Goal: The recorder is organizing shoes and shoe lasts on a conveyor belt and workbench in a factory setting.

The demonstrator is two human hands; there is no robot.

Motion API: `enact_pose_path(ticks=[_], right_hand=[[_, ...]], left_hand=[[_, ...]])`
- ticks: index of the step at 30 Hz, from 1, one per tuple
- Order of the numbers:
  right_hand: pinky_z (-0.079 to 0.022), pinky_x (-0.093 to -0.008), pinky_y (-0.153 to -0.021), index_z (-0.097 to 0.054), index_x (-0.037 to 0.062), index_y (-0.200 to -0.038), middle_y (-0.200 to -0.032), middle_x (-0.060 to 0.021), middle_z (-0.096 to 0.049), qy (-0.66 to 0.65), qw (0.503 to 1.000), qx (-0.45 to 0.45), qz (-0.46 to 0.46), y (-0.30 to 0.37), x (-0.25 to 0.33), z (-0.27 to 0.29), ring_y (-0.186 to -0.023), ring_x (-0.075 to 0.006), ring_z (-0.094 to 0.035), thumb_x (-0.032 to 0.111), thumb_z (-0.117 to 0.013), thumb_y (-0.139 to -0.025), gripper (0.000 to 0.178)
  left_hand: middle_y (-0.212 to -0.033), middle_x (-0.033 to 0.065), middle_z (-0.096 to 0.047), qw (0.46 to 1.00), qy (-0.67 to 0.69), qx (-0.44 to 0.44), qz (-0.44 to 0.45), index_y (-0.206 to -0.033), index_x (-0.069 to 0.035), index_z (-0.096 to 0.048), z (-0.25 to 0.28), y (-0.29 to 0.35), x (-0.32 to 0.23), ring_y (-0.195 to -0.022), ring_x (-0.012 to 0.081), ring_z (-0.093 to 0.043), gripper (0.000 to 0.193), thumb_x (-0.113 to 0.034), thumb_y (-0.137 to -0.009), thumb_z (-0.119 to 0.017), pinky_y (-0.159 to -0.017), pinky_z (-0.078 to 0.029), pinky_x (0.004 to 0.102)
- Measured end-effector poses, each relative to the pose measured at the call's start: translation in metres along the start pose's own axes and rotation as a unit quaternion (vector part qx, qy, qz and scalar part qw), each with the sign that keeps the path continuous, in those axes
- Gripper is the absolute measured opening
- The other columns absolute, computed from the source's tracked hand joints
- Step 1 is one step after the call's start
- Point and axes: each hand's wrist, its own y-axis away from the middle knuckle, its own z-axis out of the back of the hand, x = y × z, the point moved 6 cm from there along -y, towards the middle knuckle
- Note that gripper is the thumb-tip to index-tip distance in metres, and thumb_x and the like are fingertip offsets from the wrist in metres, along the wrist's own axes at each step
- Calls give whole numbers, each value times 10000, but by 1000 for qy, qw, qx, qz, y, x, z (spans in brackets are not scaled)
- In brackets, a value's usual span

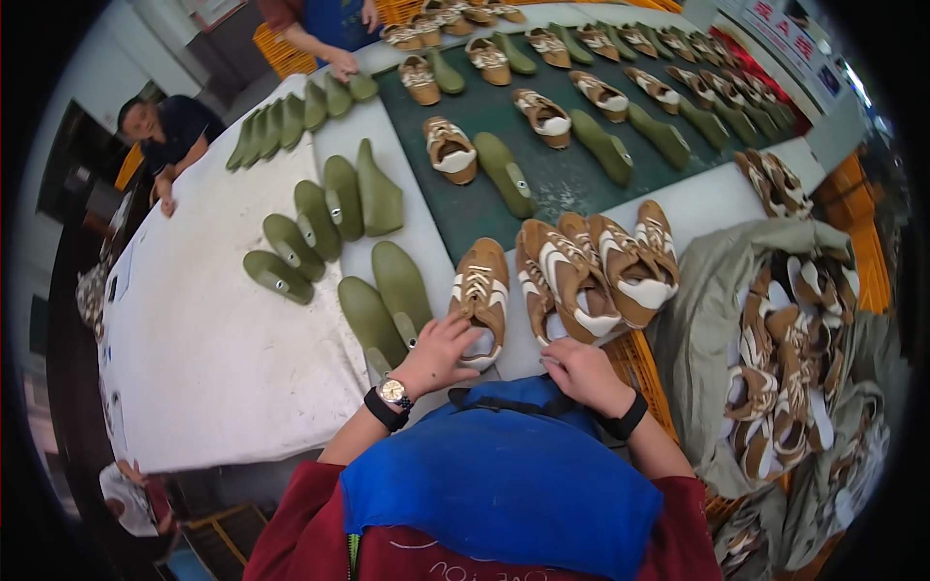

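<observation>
My left hand (435,356), a watch on its wrist, lies with fingers spread against the side of a brown-and-white lace-up sneaker (481,281), over its ankle opening. The toe of this sneaker points away from me. My right hand (587,374) is closed at the heel of another brown-and-white sneaker (563,259), thumb and forefinger together at its rim; part of the grip is hidden. More matching sneakers (632,263) stand close together to its right. Just left of my left hand lie two green shoe lasts (402,289).
More green lasts (341,198) stand in rows on the white cloth-covered table (213,368). Sneakers and lasts alternate on the green conveyor belt (407,145) ahead. At right, a grey-green sack (702,281) holds many sneakers. A co-worker's hand (343,65) touches a far last; another person sits at left.
</observation>
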Motion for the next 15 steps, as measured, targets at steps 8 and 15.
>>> enact_pose_path(ticks=[8,15], right_hand=[[-502,-389,-675,-575,66,-1047,-1024,-95,-595,47,957,-248,-139,27,-37,54,-810,-323,-607,159,-651,-773,299],[-492,-415,-683,-609,81,-958,-905,-115,-605,56,979,-151,-125,9,-62,34,-806,-329,-605,240,-674,-758,264]], left_hand=[[-800,171,-650,975,-39,213,45,-1138,-44,-493,-53,-24,-6,-778,357,-629,434,-266,-800,-648,-742,-476,463],[-776,198,-642,975,-17,219,-11,-1362,-158,-357,-50,-88,-30,-735,367,-625,643,-311,-805,-637,-649,-494,452]])
